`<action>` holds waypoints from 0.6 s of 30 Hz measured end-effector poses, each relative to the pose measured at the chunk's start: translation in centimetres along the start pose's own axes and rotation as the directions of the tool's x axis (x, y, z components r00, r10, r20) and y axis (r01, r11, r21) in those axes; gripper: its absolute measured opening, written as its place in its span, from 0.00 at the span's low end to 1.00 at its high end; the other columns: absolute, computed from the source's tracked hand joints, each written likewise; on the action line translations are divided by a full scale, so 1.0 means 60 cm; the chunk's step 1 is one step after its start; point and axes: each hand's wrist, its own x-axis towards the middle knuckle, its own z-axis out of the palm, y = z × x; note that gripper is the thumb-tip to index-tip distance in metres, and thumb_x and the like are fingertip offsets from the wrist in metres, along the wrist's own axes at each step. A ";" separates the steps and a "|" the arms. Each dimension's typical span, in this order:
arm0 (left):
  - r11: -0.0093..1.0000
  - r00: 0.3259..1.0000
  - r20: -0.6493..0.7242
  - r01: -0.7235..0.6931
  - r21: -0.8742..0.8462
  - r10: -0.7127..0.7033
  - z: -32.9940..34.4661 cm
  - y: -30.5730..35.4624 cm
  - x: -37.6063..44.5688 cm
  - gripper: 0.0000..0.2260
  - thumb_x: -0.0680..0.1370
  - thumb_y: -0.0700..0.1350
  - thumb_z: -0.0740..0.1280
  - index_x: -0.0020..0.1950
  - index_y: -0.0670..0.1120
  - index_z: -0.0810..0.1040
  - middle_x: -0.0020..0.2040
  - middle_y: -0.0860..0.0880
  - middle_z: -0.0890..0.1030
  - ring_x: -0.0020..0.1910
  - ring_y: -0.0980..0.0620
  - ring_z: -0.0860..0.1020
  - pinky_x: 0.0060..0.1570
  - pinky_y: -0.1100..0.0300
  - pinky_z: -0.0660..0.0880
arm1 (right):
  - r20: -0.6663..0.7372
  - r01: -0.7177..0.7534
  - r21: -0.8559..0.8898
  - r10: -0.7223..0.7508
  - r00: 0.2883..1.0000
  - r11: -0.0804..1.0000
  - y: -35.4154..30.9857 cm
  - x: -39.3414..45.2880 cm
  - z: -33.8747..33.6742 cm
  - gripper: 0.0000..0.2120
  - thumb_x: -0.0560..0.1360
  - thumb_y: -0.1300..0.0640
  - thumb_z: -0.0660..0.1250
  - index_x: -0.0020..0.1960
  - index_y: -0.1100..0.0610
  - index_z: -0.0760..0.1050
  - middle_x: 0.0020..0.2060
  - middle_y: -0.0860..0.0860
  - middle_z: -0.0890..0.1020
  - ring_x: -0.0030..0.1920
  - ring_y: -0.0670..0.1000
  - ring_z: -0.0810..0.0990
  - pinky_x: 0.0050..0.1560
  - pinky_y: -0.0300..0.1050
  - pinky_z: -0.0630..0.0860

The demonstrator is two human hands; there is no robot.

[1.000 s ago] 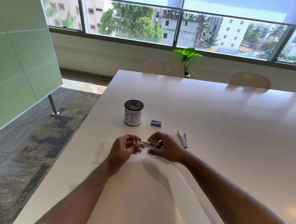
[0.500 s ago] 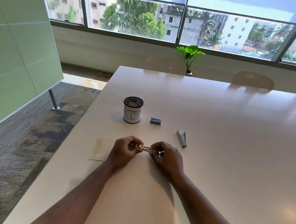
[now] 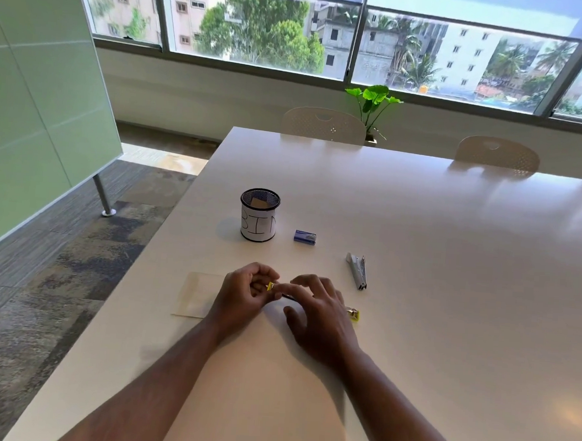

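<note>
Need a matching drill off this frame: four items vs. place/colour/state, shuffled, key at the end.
Items
1. mesh cup
2. small box
3. stapler
4. yellow-tipped piece

Descriptions
A. pinched in the left hand
B. blue, on the table just right of the mesh cup
C. wrapped in white, lettered BIN
D. whitish-grey, lying flat beyond the right hand

Pairs: 1-C, 2-B, 3-D, 4-A
</note>
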 end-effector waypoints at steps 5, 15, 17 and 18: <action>1.000 1.000 -0.026 0.008 0.009 -0.008 0.001 -0.001 0.000 0.12 0.71 0.40 0.81 0.50 0.52 0.83 0.43 0.50 0.88 0.41 0.52 0.87 0.46 0.59 0.84 | 0.013 -0.002 0.036 0.002 1.000 0.999 -0.002 0.000 -0.006 0.22 0.77 0.44 0.62 0.71 0.34 0.69 0.66 0.42 0.73 0.69 0.50 0.68 0.64 0.50 0.72; 0.998 0.999 -0.023 0.047 0.031 -0.046 -0.004 0.002 -0.001 0.14 0.71 0.38 0.81 0.52 0.49 0.83 0.43 0.53 0.88 0.44 0.53 0.87 0.46 0.63 0.82 | -0.064 -0.075 0.047 0.078 0.995 0.996 0.003 -0.003 -0.008 0.16 0.75 0.41 0.62 0.62 0.38 0.77 0.62 0.42 0.76 0.67 0.52 0.70 0.60 0.53 0.75; 0.998 0.998 -0.030 0.057 0.028 -0.056 -0.007 0.001 -0.002 0.14 0.71 0.38 0.81 0.53 0.50 0.83 0.44 0.53 0.88 0.44 0.54 0.87 0.46 0.64 0.82 | -0.094 -0.100 0.067 0.106 0.990 0.993 0.005 -0.003 -0.006 0.15 0.74 0.42 0.63 0.60 0.39 0.78 0.61 0.43 0.77 0.65 0.52 0.72 0.58 0.52 0.75; 0.998 0.998 -0.030 0.057 0.027 -0.056 -0.007 0.001 -0.002 0.15 0.71 0.39 0.81 0.53 0.50 0.83 0.45 0.53 0.88 0.45 0.54 0.86 0.46 0.65 0.82 | -0.097 -0.105 0.073 0.112 0.989 0.992 0.005 -0.004 -0.006 0.15 0.74 0.42 0.64 0.59 0.40 0.78 0.61 0.44 0.77 0.64 0.52 0.72 0.58 0.51 0.75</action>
